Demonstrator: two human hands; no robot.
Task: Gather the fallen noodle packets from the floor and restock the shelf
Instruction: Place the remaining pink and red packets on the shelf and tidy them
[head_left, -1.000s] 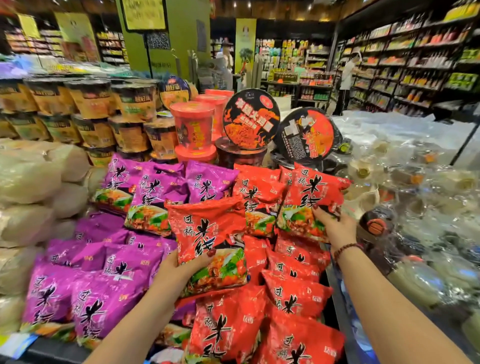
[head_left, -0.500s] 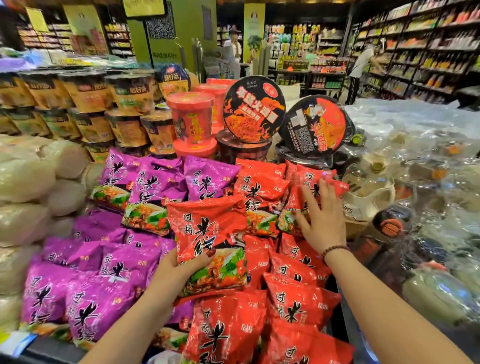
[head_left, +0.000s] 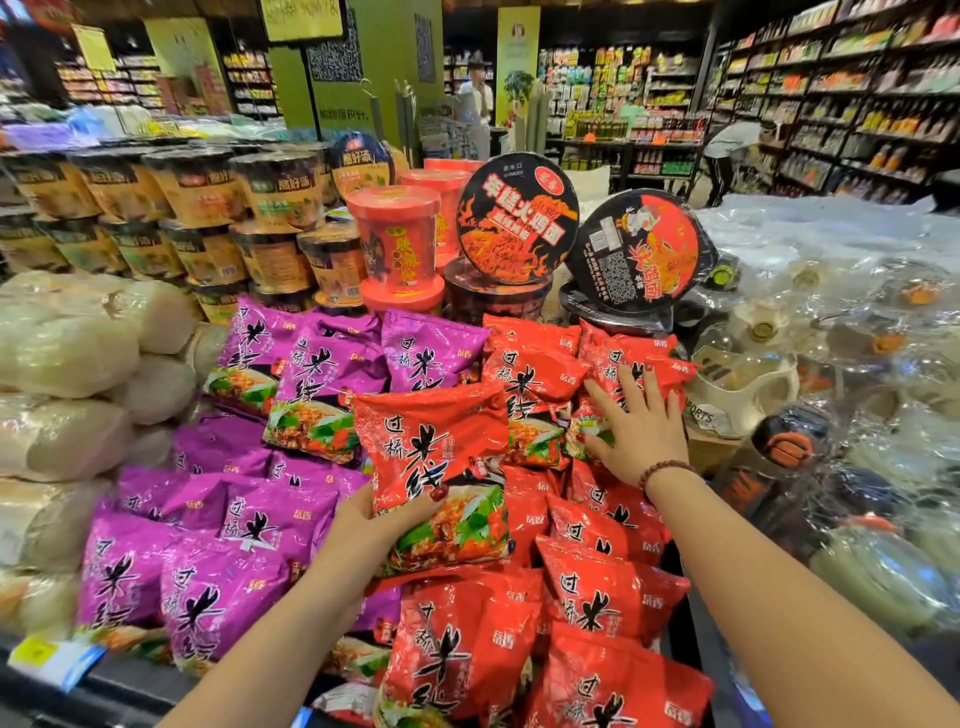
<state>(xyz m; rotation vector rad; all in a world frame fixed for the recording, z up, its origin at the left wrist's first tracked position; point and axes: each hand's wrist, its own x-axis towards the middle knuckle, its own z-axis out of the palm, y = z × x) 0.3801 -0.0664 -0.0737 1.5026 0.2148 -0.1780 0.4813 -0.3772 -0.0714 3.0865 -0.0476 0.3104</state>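
Red noodle packet (head_left: 436, 467) is held up over the middle of the shelf (head_left: 135, 686), just where the purple packets (head_left: 249, 525) give way to the red packets (head_left: 597, 587). It is gripped at its lower left corner by the left hand (head_left: 371, 525): thumb laid across the printed face, the other fingers curled out of sight behind. The packet is stood nearly upright, long axis run from the shelf's front edge toward the back, top seam pointed at the red noodle cups (head_left: 397, 234), printed face turned to the camera. At the back right corner the right hand (head_left: 641, 431) is pressed flat on 1 packet of the rear red row (head_left: 530, 374), fingers straight and spread, nothing pinched. Now the relation that counts: the red stacks lie right of and below the held packet, and the right hand is nearer to them, yet the packet is carried by the left. A short shift rightward and a lay-down on the red side looks to be called for, long axis kept front to back like the neighbours. Whether a gap is free beneath cannot be told.
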